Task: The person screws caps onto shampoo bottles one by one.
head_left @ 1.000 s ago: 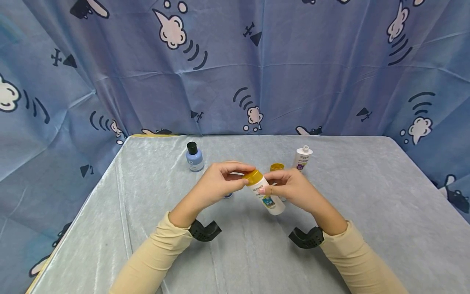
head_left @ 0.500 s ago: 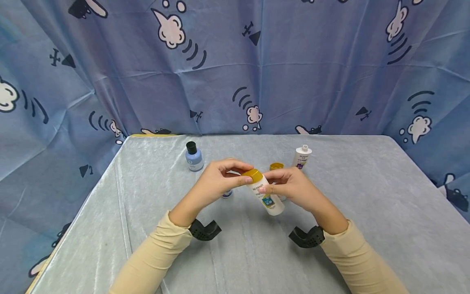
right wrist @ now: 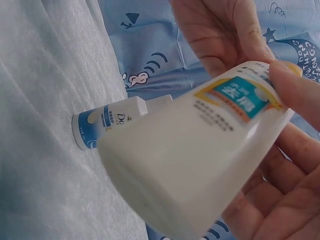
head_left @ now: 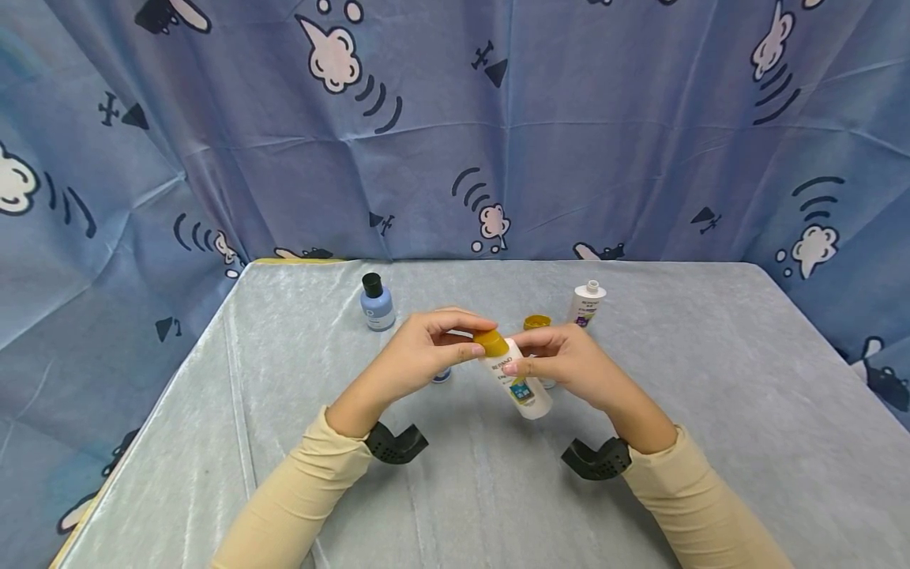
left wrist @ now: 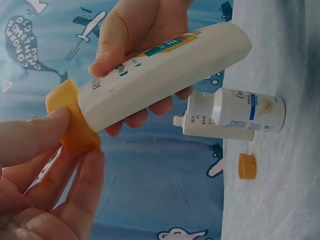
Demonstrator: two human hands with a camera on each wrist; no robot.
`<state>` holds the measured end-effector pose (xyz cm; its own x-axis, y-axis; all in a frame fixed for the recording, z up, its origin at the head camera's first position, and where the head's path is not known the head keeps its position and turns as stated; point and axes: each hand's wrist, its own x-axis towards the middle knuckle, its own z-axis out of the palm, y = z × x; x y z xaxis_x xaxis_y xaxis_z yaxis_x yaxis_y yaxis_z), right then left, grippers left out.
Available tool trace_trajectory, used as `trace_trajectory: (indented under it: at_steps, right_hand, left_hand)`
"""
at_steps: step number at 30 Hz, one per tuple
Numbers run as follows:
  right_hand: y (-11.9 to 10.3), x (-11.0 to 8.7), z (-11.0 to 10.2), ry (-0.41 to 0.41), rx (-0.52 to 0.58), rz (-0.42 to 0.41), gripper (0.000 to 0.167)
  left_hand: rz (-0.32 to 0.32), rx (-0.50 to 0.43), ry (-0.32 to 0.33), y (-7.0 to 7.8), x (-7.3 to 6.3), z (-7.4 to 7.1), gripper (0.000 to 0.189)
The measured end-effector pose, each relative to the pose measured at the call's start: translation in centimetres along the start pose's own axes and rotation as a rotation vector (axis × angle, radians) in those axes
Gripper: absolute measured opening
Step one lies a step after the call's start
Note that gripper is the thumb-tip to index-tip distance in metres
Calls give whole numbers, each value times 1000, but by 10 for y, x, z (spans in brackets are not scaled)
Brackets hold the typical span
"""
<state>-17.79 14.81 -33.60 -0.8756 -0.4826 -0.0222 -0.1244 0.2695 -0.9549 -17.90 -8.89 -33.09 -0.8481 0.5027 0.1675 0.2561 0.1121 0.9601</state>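
My right hand [head_left: 569,365] grips a white shampoo bottle [head_left: 522,386] around its body, holding it tilted above the table, base down to the right. The thumb and fingers of my left hand [head_left: 423,356] pinch its yellow cap [left wrist: 72,117]. In the left wrist view the cap stands slightly askew at the bottle's end; whether it is still joined, I cannot tell. Behind the hands, a loose yellow cap [left wrist: 247,166] rests on the table near a white Dove bottle [left wrist: 250,107]. A capless white bottle [head_left: 586,303] stands farther back on the right.
A blue bottle with a black top [head_left: 377,307] stands at the back left. Another Dove bottle with a blue base [right wrist: 105,122] is mostly hidden by my left hand in the head view. A patterned blue curtain [head_left: 426,134] hangs behind the grey-clothed table [head_left: 711,356].
Both hands stay in nearly the same place on the bottle and cap. The cap's angle on the bottle and the left fingers on it have shifted slightly.
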Motion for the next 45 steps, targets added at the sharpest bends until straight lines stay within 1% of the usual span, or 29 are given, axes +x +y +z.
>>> trace_trajectory:
  at_steps: [4,9,13,19,24,28,32,40,45]
  right_hand:
    - [0,0,0,5,-2,0,38]
    - [-1,1,1,35,-18,5,38]
    - [-1,1,2,64,-31,12,37]
    - [2,3,5,85,-47,-5,34]
    - [4,4,7,83,-55,-23,34]
    - [4,3,7,84,-66,-31,34]
    - [3,3,7,77,-71,-31,34]
    - [2,2,6,65,-75,-19,34]
    - [0,1,5,60,-62,2,35]
  left_hand:
    - [-50,8,6,3,-1,-4,39]
    - [-128,-13,83,6,-2,-7,51]
    - [-183,-4,146,7,-1,-4,52]
    - [-202,42,222,8,0,6,44]
    - [-195,54,244,7,0,10,38]
    - [-186,53,245,5,0,11,33]
    - [-177,45,230,5,0,12,32]
    - [-159,-22,157,5,-1,10,35]
    - [-122,-26,120,5,-2,8,38]
